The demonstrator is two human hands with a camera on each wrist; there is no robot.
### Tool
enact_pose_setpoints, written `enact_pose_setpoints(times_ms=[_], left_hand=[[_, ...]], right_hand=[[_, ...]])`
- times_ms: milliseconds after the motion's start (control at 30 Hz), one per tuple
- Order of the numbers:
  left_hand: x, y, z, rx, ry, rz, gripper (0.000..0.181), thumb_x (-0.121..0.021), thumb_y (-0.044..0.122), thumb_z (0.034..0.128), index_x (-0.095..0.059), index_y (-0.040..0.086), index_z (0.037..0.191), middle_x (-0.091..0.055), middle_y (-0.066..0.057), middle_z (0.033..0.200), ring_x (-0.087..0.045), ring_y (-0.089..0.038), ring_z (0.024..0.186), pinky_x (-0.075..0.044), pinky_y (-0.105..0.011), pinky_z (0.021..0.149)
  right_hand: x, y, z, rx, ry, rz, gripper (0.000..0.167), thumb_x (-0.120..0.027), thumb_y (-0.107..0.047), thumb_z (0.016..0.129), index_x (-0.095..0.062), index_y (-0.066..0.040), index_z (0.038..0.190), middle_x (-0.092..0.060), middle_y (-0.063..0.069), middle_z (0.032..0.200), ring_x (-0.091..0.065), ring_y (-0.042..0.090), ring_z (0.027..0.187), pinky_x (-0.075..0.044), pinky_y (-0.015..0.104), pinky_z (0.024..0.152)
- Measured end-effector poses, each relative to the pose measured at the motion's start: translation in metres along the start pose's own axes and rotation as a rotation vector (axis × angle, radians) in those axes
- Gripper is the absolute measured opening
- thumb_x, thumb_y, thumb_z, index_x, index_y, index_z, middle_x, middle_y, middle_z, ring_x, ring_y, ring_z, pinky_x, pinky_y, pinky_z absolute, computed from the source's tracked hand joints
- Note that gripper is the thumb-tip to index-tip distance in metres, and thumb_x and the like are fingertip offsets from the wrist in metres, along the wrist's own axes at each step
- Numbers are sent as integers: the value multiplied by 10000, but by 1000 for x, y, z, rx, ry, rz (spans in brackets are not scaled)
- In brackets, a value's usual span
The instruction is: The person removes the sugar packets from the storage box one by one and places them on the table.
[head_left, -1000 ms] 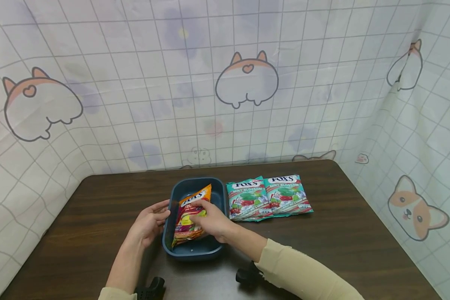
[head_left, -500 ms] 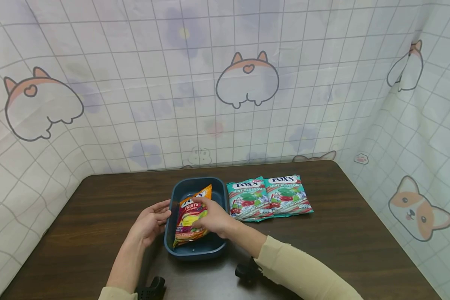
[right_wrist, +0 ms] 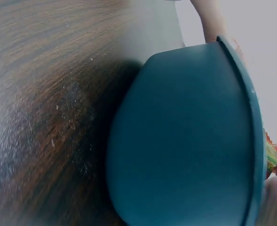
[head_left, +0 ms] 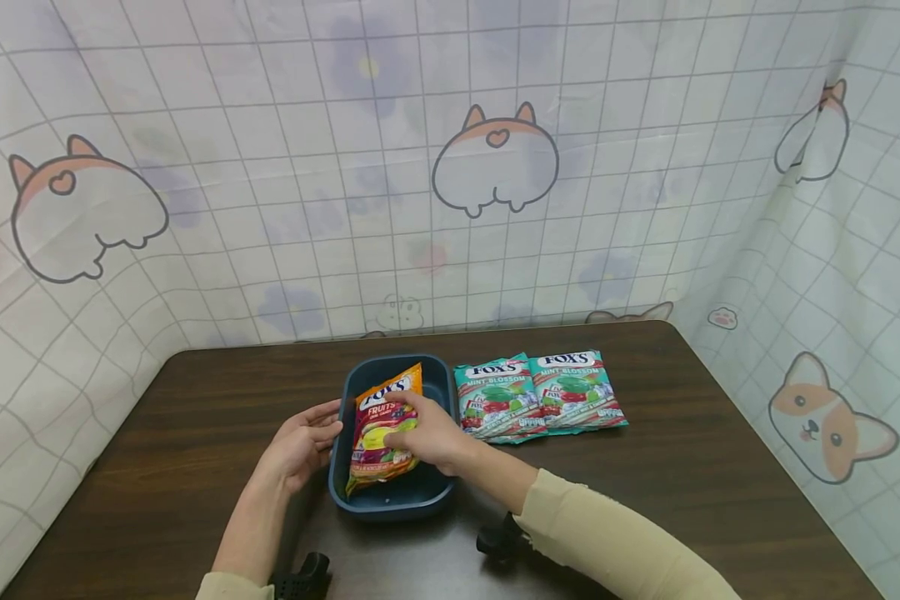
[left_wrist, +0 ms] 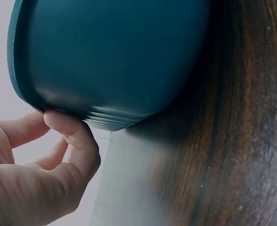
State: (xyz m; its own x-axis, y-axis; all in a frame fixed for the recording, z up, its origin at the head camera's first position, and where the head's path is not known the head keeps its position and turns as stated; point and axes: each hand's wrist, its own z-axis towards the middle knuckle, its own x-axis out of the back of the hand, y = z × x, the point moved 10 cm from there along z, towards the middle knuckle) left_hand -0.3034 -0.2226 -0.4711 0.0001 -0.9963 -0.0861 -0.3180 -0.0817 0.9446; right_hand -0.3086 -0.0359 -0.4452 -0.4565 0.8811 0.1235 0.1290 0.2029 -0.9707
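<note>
An orange and red Fox's fruits candy bag lies slantwise inside a dark blue plastic tub. My right hand reaches over the tub's right rim and grips the bag's right side, thumb on its printed front. Some of its fingers are hidden. At the tub's left side, my left hand holds the rim. In the left wrist view, the left thumb and a finger of the left hand meet at the rim of the tub. The right wrist view shows mostly the outer wall of the tub, with a bit of bag beyond it.
Two green Fox's mint blossom candy bags lie side by side, slightly overlapping, just right of the tub. Everything stands on a dark wooden table. A white gridded cloth with dog drawings hangs behind and at the sides.
The orange candy bag has shifted a little under my right hand, and more of its top lettering shows. My left hand stays at the tub's rim.
</note>
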Motion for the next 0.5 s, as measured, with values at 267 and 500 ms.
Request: enact_pose_setpoints(times_ms=[267,500], left_hand=[[0,1,1,-5,-4,-1,507,-541,55,1055,-390,-24,1532,-650,-95,1190,-671,-161,927,-568,-308,825],[-1,1,1,-16,-5,10,511,-546,50,1051,-386,-37,1529,-653,-80,1156,-671,-138,902,-565,-296,792]], right_hand=[[11,-7,-9,22,-3,27,585,-714,-89,967,-504,-190,1503,-498,163,1382,-610,285,1061,-568,430,885],[26,-10,-19,29,29,-22,604,-736,-134,956,-507,-228,1507,-492,164,1400,-590,297,1078,-566,420,885]])
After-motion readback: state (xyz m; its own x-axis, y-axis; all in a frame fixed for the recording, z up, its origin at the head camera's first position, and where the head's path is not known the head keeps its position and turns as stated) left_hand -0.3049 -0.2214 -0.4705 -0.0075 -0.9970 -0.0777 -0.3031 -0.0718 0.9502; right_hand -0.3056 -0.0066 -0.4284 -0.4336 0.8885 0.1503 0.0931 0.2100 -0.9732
